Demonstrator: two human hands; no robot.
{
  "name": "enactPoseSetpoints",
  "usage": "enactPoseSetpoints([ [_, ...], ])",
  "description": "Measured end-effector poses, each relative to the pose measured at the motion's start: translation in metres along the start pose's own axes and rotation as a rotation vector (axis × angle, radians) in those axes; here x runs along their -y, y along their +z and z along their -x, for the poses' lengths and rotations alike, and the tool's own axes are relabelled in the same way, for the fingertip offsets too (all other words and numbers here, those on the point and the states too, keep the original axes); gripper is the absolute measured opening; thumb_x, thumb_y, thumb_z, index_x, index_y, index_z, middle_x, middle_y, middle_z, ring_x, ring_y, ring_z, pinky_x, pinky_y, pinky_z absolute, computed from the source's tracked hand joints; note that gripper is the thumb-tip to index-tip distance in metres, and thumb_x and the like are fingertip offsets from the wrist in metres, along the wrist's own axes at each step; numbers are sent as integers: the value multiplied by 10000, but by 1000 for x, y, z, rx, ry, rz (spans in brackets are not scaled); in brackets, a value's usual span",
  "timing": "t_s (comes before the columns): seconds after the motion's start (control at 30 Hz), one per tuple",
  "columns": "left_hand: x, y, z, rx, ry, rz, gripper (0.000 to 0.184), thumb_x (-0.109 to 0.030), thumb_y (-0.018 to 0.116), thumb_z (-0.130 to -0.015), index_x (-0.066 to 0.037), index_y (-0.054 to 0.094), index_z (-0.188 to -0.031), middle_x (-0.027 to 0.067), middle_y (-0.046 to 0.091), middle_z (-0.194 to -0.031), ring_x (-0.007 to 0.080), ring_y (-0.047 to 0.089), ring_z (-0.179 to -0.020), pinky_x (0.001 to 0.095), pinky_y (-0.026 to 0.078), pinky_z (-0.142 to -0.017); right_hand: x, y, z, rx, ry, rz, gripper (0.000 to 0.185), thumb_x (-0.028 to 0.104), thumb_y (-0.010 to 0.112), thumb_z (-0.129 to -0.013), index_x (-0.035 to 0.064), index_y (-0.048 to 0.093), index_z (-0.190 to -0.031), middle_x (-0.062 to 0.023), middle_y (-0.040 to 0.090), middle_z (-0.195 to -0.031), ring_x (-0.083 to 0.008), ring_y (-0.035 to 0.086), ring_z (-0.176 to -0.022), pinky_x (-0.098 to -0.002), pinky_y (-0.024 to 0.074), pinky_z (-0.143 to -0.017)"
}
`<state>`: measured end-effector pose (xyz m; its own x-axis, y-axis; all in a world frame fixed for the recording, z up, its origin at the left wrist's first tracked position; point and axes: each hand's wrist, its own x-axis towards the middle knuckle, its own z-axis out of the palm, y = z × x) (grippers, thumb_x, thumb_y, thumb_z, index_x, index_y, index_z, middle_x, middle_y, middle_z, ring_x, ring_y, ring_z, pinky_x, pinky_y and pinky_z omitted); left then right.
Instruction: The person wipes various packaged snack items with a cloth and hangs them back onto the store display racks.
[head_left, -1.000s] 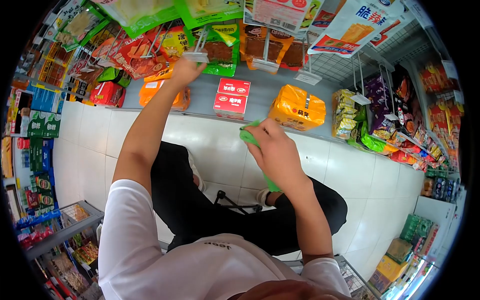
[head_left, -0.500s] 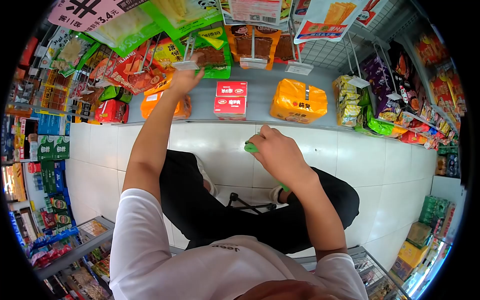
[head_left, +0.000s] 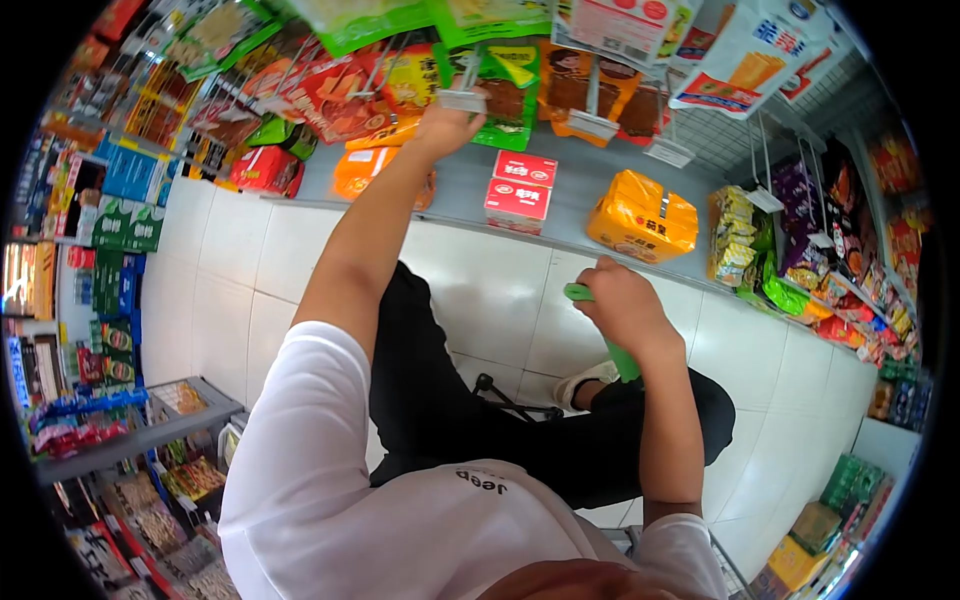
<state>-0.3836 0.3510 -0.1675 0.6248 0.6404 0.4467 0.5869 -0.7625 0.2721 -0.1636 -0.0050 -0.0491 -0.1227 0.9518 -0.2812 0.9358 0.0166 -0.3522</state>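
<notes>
My left hand (head_left: 447, 130) is raised to the hanging snack packs, beside a price tag holder (head_left: 461, 101) at the end of a display hook. Behind it hangs a green snack pack (head_left: 508, 100); some fingers are hidden by the holder, so its grip is unclear. My right hand (head_left: 625, 308) is closed round a green cloth (head_left: 622, 358), whose folded end pokes out at the thumb side and whose tail hangs below. On the grey shelf (head_left: 460, 190) stand red and white boxes (head_left: 518, 204) and an orange multipack (head_left: 642, 218).
An orange package (head_left: 365, 172) and a red package (head_left: 268, 170) lie on the shelf at left. Yellow packs (head_left: 733, 235) stand at right. Metal hooks jut out above the shelf. My knees and a black stool leg (head_left: 515, 405) are below, over white floor tiles.
The whole view has shifted, so the shelf appears further right. My left hand stays by the price tag holder. My right hand still holds the green cloth, slightly further from the shelf.
</notes>
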Motion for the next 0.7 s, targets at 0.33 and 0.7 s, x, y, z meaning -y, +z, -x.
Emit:
enactPoseSetpoints([
  [0.33, 37, -16, 39, -137, -282, 20, 185, -235, 660, -928, -106, 728, -1042, 117, 717, -1097, 355, 687, -1062, 477, 565, -897, 1, 2, -41, 23, 45, -13, 316, 219, 802, -873, 37, 758, -1128, -227, 716, -1136, -408, 697, -1076, -498, 556, -932],
  [0.7, 115, -61, 121, -161, -493, -44, 180, -233, 670, -933, -90, 742, -1015, 114, 734, -1093, 336, 710, -997, 457, 562, -884, 8, -29, -72, -7, 31, 1, 345, 194, 814, -855, 50, 740, -1160, -206, 756, -1113, -392, 706, -1088, -475, 550, -952],
])
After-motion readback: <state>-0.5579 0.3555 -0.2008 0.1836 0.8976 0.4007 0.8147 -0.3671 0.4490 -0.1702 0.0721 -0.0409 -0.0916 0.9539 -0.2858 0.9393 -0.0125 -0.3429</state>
